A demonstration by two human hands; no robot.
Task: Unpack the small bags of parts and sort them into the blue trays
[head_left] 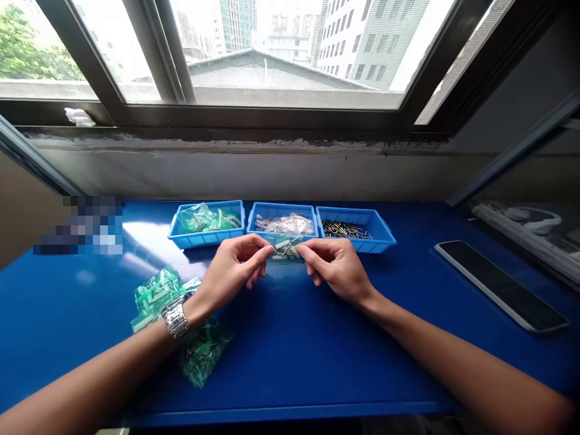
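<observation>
From the head view, the left hand point(231, 272) and right hand point(338, 269) each pinch one side of a small clear plastic bag point(285, 249) between thumb and fingertips, apparently to keep it taut. It sits just before the middle blue tray point(281, 205), at 12 o'clock from the hands. The trays stand side by side, seemingly to keep parts sorted: green-tinted bags point(206, 219) in the left tray point(206, 240), clear bags point(284, 223) in the middle, dark metal pins point(343, 229) in the right tray point(378, 232). More green bags point(156, 296) lie at 8 o'clock on the blue surface point(58, 338).
</observation>
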